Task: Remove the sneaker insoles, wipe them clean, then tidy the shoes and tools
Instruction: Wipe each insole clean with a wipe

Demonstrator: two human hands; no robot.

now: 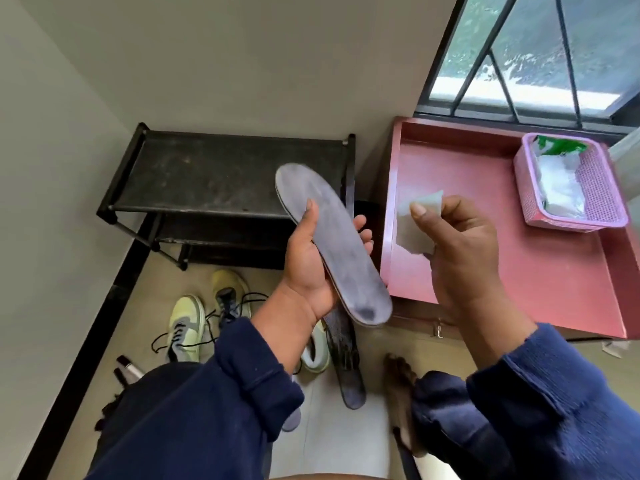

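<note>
Fingers [362,233] round grey insole [332,244]; no legible writing.

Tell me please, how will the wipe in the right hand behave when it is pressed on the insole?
The wipe is probably floppy: it hangs creased from the right hand, pinched at one edge. It looks thin and light. The insole seems stiffer, keeping its shape past the left hand.

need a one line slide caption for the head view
Left hand holds a grey insole while the right hand pinches a wipe beside it, above sneakers on the floor.
</note>
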